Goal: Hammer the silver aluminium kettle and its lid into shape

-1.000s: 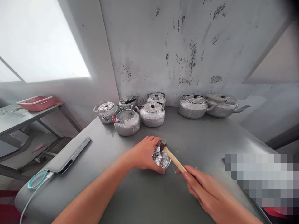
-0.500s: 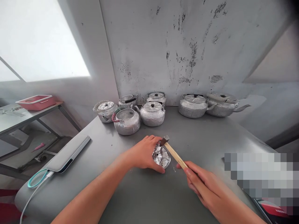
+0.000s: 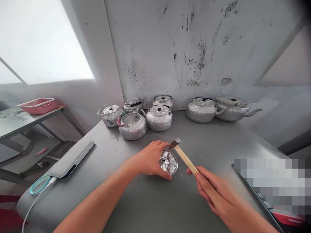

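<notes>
A small round metal lid (image 3: 169,163), shiny and dented with a small dark hole, lies on the grey table. My left hand (image 3: 151,160) grips it by its rim, thumb at the near side and fingers at the far side. In my right hand (image 3: 209,186) is a hammer (image 3: 186,159) with a pale wooden handle. Its dark metal head is raised just above the lid's far right edge, close to my left fingertips. Behind my hands stands a hammered metal kettle (image 3: 133,130) without a lid; beside it is a lidded kettle (image 3: 159,121).
Several more kettles line the back, including a wide one (image 3: 202,113) and one with a long spout (image 3: 232,111). A white power bank (image 3: 73,158) with a cable lies left. Another table (image 3: 39,119) bears a pink basket (image 3: 39,108). A blurred-out object (image 3: 272,181) is at right.
The hammer head has moved slightly up and to the right, away from the lid. My left hand keeps its hold on the lid.
</notes>
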`<state>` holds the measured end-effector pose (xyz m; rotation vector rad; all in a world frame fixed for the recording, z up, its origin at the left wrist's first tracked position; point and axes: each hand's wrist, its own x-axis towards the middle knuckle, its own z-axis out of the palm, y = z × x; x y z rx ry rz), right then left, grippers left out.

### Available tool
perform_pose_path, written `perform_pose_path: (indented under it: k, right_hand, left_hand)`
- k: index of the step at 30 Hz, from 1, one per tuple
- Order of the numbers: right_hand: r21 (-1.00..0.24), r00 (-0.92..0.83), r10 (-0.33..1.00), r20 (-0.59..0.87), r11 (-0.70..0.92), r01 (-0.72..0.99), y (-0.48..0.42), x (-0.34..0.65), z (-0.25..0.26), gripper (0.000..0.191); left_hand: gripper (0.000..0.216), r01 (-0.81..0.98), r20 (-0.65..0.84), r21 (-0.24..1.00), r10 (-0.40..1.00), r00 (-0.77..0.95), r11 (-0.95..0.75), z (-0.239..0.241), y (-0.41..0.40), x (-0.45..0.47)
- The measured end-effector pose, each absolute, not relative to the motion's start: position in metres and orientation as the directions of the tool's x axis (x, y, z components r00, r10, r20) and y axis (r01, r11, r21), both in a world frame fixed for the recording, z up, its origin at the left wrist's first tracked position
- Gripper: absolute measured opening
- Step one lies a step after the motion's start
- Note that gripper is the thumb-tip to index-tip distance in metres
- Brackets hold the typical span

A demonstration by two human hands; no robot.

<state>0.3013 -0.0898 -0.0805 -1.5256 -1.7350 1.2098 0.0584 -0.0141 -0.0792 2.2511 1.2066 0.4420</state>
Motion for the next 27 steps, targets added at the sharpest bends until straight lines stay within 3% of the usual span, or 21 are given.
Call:
perform_pose_path:
  k: [4, 8, 14, 19, 21, 23, 27]
  right_hand:
    - [-0.889, -0.243, 0.952, -0.186, -0.058, 0.455, -0.089, 0.302, -0.076, 0.050]
    - [-0.838, -0.297, 0.929, -0.220, -0.024, 0.545, -0.085, 0.306, -0.075, 0.046]
    - [-0.679, -0.284, 0.955, -0.090, 0.150, 0.718, -0.077, 0.315, -0.075, 0.043]
    - [-0.576, -0.204, 0.976, -0.073, 0.126, 0.807, -0.078, 0.321, -0.062, 0.048]
    - [-0.551, -0.195, 0.979, -0.068, 0.126, 0.825, -0.080, 0.321, -0.053, 0.045]
    - [-0.563, -0.198, 0.977, -0.071, 0.125, 0.817, -0.081, 0.320, -0.046, 0.043]
    - [-0.733, -0.212, 0.973, -0.092, 0.078, 0.676, -0.078, 0.313, -0.047, 0.041]
  left_hand:
    - [0.095, 0.653, 0.035, 0.625, 0.851, 0.524, -0.428, -0.080, -0.014, 0.057]
    - [0.095, 0.631, 0.025, 0.699, 0.893, 0.450, -0.337, -0.078, -0.013, 0.055]
    - [0.072, 0.543, 0.029, 0.805, 0.930, 0.367, -0.239, -0.079, -0.005, 0.054]
    - [0.032, 0.439, -0.139, 0.896, 0.889, 0.436, -0.075, -0.082, -0.001, 0.053]
    - [0.029, 0.400, -0.134, 0.914, 0.889, 0.439, -0.059, -0.085, 0.000, 0.054]
    - [0.030, 0.356, -0.125, 0.934, 0.893, 0.433, -0.042, -0.087, 0.000, 0.056]
    - [0.032, 0.348, -0.162, 0.937, 0.912, 0.376, 0.023, -0.086, -0.001, 0.059]
